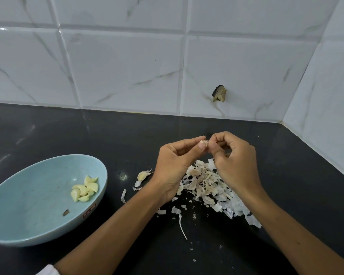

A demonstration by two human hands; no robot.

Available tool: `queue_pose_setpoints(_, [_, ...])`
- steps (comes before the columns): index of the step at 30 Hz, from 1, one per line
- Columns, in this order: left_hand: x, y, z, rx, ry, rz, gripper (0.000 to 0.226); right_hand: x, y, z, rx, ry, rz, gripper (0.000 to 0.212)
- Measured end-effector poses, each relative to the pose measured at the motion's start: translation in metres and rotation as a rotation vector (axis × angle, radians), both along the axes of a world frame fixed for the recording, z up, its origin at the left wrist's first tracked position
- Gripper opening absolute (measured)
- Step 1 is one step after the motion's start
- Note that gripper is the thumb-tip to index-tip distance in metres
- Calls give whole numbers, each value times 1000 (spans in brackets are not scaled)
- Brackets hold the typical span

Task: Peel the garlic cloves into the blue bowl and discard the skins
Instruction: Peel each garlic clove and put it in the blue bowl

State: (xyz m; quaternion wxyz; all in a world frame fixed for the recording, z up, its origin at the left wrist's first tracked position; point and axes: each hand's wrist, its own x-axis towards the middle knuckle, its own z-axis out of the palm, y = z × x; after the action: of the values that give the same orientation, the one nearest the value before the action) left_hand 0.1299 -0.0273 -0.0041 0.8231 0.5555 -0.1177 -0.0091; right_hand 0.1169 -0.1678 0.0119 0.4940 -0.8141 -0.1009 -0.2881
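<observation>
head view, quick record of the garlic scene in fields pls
left hand: pinches garlic clove
right hand: pinches the same clove
blue bowl: on counter at the left, holds peeled cloves
skin pile: on counter beneath both hands
loose clove: partly skinned, between bowl and pile
</observation>
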Motion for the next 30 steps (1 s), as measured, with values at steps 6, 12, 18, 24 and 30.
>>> queue_pose_setpoints(6, [0, -1, 2, 29, -23, 13, 33, 0, 0, -1, -85, -24, 15, 22])
queue_pose_setpoints(12, [1, 1, 1, 35, -44, -30, 33, 1, -2, 1, -14, 27, 16, 23])
queue_pose_setpoints(18, [3, 2, 2, 42, -48, -37, 33, 3, -7, 3, 20, 39, -21, 21])
queue_pose_setpoints(24, [5, 5, 2, 38, -37, 7, 30, 7, -21, 12, -73, -11, -19, 7])
queue_pose_setpoints(30, [8, 8, 1, 96, -27, 172, 25, 13, -41, 20, -219, 35, 46, 9])
